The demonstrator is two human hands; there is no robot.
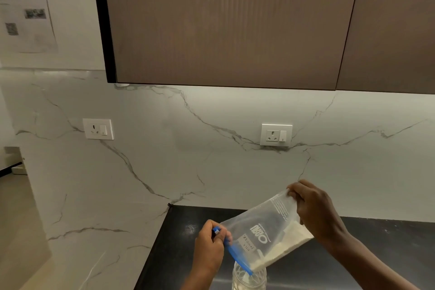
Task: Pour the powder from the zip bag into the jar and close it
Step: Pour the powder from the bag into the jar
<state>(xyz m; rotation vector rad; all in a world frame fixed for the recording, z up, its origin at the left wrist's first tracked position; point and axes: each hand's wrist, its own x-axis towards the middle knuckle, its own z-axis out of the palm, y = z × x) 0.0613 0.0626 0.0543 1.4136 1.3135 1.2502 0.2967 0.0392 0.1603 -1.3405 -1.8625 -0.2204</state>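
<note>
A clear zip bag [266, 231] with a blue zip strip is tilted mouth-down over an open clear jar [249, 278] at the bottom edge of the head view. White powder lies along the bag's lower side and reaches the mouth at the jar's rim. My left hand [209, 245] pinches the blue zip end at the bag's left. My right hand [315, 209] grips the bag's raised bottom corner. Some white powder shows inside the jar. The jar's lower part is cut off by the frame, and no lid is visible.
The jar stands on a black countertop [376, 254] against a white marble backsplash with two wall sockets [276, 134]. A marble surface [94, 254] borders the counter on the left. Brown cabinets [230, 21] hang overhead.
</note>
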